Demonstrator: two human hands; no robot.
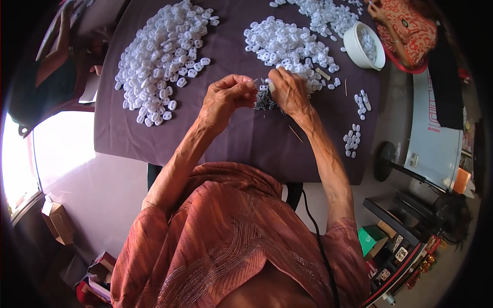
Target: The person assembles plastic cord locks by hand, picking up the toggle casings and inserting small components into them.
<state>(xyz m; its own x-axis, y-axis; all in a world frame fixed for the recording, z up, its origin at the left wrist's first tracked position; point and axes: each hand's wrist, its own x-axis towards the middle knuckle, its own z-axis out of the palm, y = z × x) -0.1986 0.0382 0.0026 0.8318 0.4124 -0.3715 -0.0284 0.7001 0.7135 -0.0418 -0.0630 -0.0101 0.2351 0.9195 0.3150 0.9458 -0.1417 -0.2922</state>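
Note:
Both my hands are raised over the dark table, close together, with bent fingers. My left hand [226, 97] is closed in a pinch, and a thin, small piece shows at its fingertips, too small to name. Just to its right, my right hand [291, 91] is also closed, with a small whitish piece [272, 88] at its fingers. Between and below the hands lies a small heap of dark grey, thin metal-looking bits [264, 101]. Beyond my right hand spreads a pile of small white oval plastic pieces with two holes [287, 46].
A larger pile of the same white pieces [159, 56] covers the table's left. More lie at the far right, beside a white bowl [354, 49]. Small groups of white pieces [352, 139] and thin sticks [296, 134] lie at right. Other people sit at the far left and far right.

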